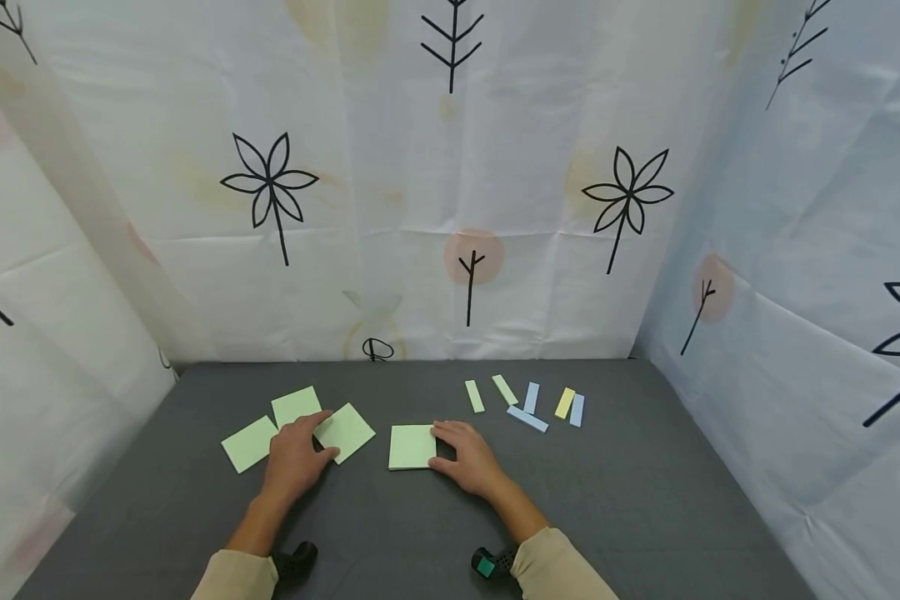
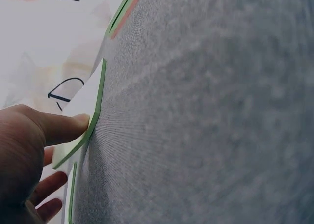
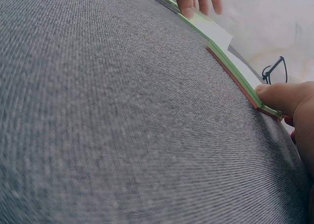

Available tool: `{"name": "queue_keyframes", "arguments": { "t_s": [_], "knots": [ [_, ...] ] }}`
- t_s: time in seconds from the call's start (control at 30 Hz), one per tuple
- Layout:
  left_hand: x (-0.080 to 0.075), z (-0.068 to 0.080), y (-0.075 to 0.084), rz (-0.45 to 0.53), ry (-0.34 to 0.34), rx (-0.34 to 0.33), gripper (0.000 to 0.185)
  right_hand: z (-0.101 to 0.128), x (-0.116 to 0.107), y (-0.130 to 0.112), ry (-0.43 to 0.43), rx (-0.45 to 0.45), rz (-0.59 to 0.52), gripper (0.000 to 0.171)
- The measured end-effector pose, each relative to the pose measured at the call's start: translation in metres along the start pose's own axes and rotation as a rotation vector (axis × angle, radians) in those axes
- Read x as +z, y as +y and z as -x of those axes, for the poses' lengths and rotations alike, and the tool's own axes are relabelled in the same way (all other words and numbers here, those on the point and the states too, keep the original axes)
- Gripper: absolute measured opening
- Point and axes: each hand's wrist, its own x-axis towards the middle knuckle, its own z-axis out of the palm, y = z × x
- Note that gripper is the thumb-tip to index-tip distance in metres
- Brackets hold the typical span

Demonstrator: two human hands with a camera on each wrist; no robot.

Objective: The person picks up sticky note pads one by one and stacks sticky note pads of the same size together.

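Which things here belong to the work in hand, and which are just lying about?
In the job:
green square held by the left hand
green stack held by the right hand
probably two other green squares

Apparently just lying about:
two green strips
three blue strips
yellow strip

Tan sleeves (image 1: pixel 238 577), black wrist devices (image 1: pixel 297 562), right one seemingly with teal square (image 1: pixel 486 567)

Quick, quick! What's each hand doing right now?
Left hand: closed, holding a pale green pad by its edges.
Right hand: closed, holding the green-topped stack at its right side.
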Motion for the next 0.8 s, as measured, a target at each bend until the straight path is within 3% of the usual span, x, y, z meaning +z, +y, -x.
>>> {"name": "queue_keyframes", "arguments": {
  "t_s": [0.2, 0.3, 0.43, 0.57, 0.8],
  "knots": [
    [0.004, -0.002, 0.000, 0.172, 0.002, -0.033, 0.061, 0.000, 0.000, 0.000, 0.007, -0.003, 0.008, 0.048],
    [0.002, -0.003, 0.001, 0.310, 0.011, -0.118, 0.061, 0.000, 0.001, 0.000, 0.007, -0.003, 0.008, 0.048],
    [-0.006, -0.005, 0.000, 0.573, -0.002, -0.264, 0.059, 0.000, 0.000, -0.001, 0.005, -0.006, 0.006, 0.048],
    [-0.009, -0.004, 0.001, 0.784, -0.008, -0.332, 0.058, 0.001, -0.001, -0.001, 0.002, -0.001, 0.004, 0.048],
    [-0.002, -0.005, 0.004, 0.951, -0.044, -0.371, 0.060, 0.000, -0.001, -0.002, -0.003, 0.013, 0.003, 0.048]
  ]
}}
